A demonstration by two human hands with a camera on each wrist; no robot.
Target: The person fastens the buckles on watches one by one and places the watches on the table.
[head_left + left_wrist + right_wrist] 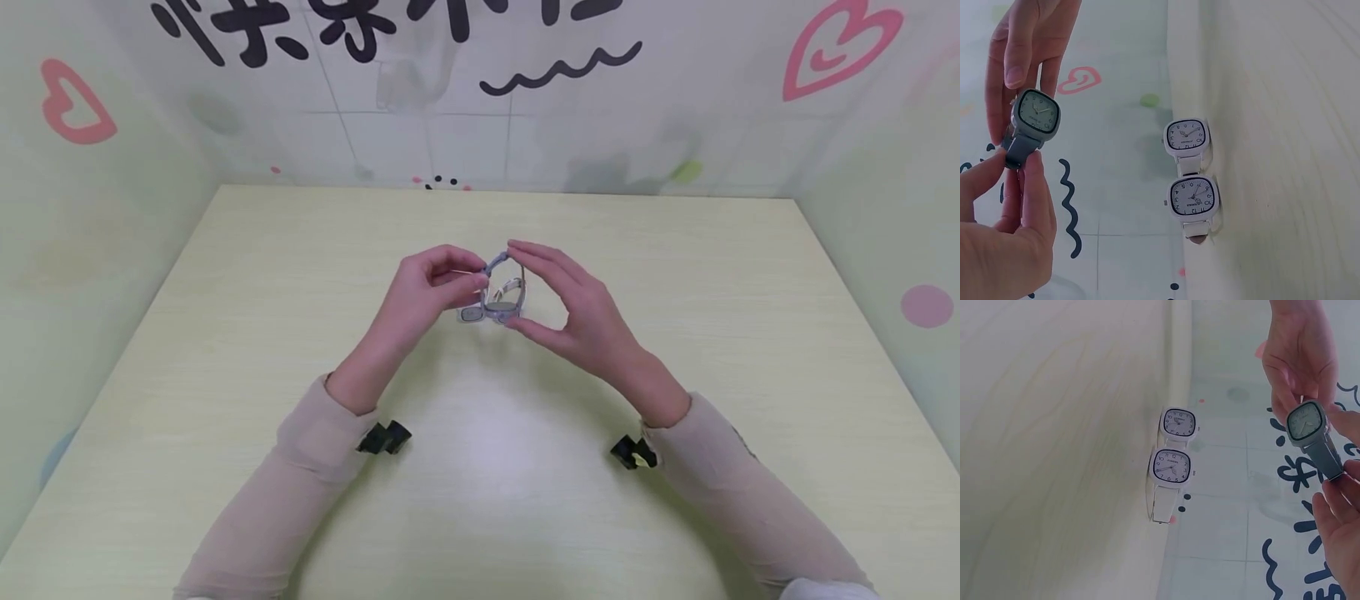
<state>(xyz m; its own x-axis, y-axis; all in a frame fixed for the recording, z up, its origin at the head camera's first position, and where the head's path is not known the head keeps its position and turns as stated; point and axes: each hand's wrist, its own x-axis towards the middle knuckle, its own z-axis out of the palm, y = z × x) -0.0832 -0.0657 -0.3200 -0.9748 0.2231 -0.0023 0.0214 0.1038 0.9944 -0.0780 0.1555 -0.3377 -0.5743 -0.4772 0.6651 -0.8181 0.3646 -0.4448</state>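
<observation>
A grey-blue wristwatch (pixel 1038 112) with a rounded-square face is held up off the table, its strap forming a loop. My left hand (pixel 420 292) pinches the strap on the loop's left side. My right hand (pixel 577 308) spans the other side, thumb at the watch case and fingertips at the strap's upper end. In the right wrist view, the dial of this wristwatch (pixel 1305 422) faces the camera. Two white wristwatches, one (pixel 1186 136) beside the other (pixel 1192 197), lie on the table behind my hands. The head view shows them only partly.
A pale wood-grain table (pixel 495 517) spreads under both arms. Behind it stands a printed wall (pixel 450 142) with black lettering and pink hearts, and panels close off both sides. Small black devices sit at my left cuff (pixel 384 437) and right cuff (pixel 633 452).
</observation>
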